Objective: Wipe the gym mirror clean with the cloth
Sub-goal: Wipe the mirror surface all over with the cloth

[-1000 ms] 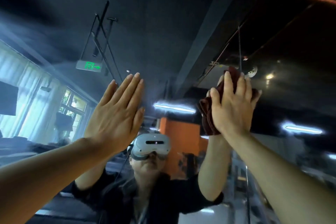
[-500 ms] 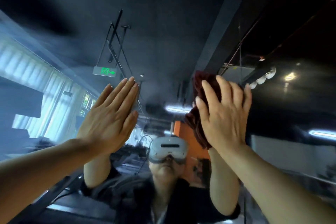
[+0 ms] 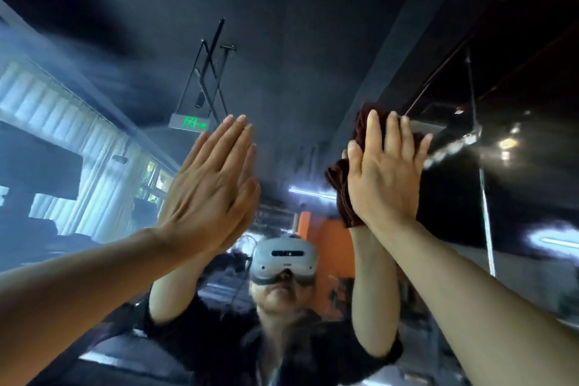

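The gym mirror fills the whole view and reflects a dark ceiling and a person with a headset. My right hand is raised high, its fingers straight, and presses a dark red cloth flat against the glass. The cloth shows at the hand's left edge and above the fingertips; the rest is hidden under the palm. My left hand lies flat on the mirror to the left, fingers straight and together, holding nothing.
A vertical seam between mirror panels runs down at the right. Reflected in the glass are a green exit sign, curtained windows at the left and an orange pillar.
My right hand has slid the cloth leftward across the glass, then slightly upward. My left hand stays flat on the mirror. The view has tilted up a little.
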